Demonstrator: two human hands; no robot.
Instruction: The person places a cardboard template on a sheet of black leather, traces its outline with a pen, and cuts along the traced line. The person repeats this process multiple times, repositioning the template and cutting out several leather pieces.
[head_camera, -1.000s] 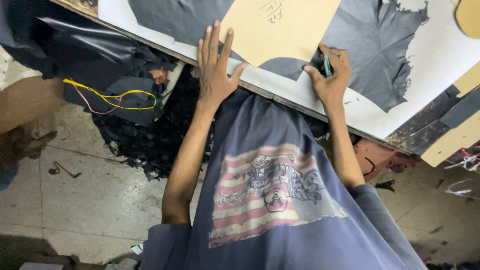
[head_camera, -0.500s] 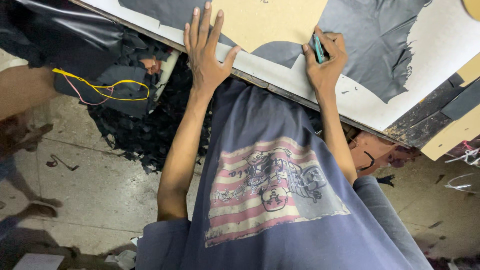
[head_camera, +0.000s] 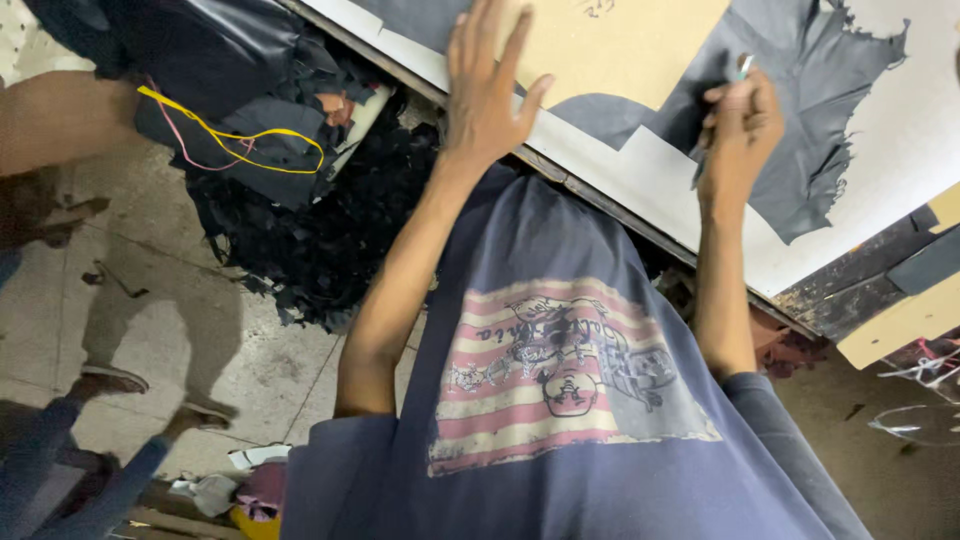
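Left hand flat on cardboard template, fingers spread.

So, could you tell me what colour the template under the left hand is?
Tan, like plain cardboard; the head view shows it under the left hand.

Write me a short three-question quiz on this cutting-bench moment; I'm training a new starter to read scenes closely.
1. True or false: the left hand lies flat with fingers spread on the tan cardboard pattern piece.
2. What does the right hand grip? A) a slim teal-handled tool B) a yellow cord C) a hammer
3. What material lies under the pattern on the white cutting board?

Key:
1. True.
2. A.
3. A dark grey leather hide with ragged edges.
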